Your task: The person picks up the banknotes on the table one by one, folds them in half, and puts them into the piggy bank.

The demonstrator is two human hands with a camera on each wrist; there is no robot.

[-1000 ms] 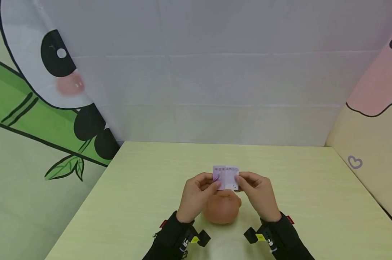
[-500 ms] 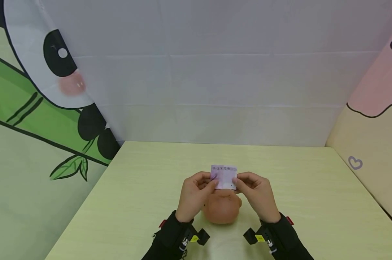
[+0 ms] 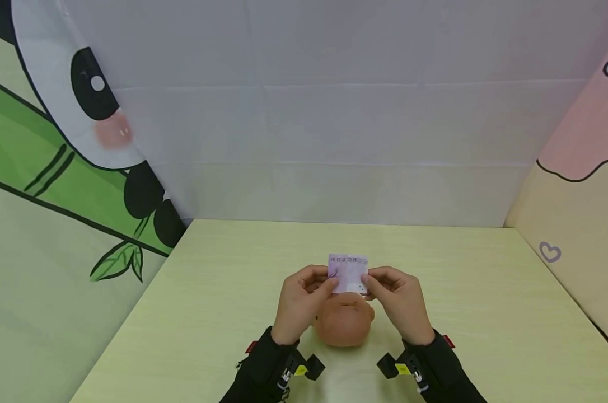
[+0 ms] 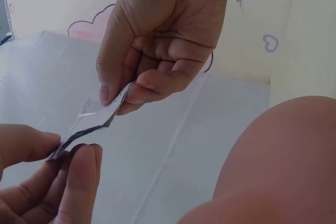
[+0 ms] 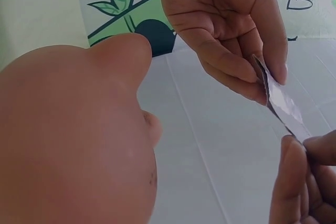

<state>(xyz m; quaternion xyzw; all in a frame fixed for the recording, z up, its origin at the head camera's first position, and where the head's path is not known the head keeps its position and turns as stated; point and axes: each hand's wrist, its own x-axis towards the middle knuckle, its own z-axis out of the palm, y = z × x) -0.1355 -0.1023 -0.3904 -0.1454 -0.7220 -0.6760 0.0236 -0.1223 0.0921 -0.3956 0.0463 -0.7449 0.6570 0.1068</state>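
A small purple-and-white paper note [image 3: 348,273], printed like a banknote, is stretched between both hands in the head view. My left hand [image 3: 300,305] pinches its left edge between thumb and fingers, and my right hand [image 3: 403,305] pinches the right edge. Seen from the left wrist, the note [image 4: 97,120] is bent, with a dark edge showing. Just below it in the head view stands a brownish-pink piggy bank [image 3: 343,327] with a thin slot line on top. Its rounded body [image 5: 79,129] and an ear fill the left of the right wrist view. Fingers cover the note's sides.
The pale wooden table [image 3: 233,268] extends around the piggy bank on all sides. Behind it rises a white cloth backdrop [image 3: 334,129]. Printed cartoon panels flank the table, a green one [image 3: 57,151] at left and a pink-cream one [image 3: 576,201] at right.
The note has shifted slightly left and looks flatter, its middle crease fainter. Both hands keep their pinch on it, and the piggy bank stays where it was.
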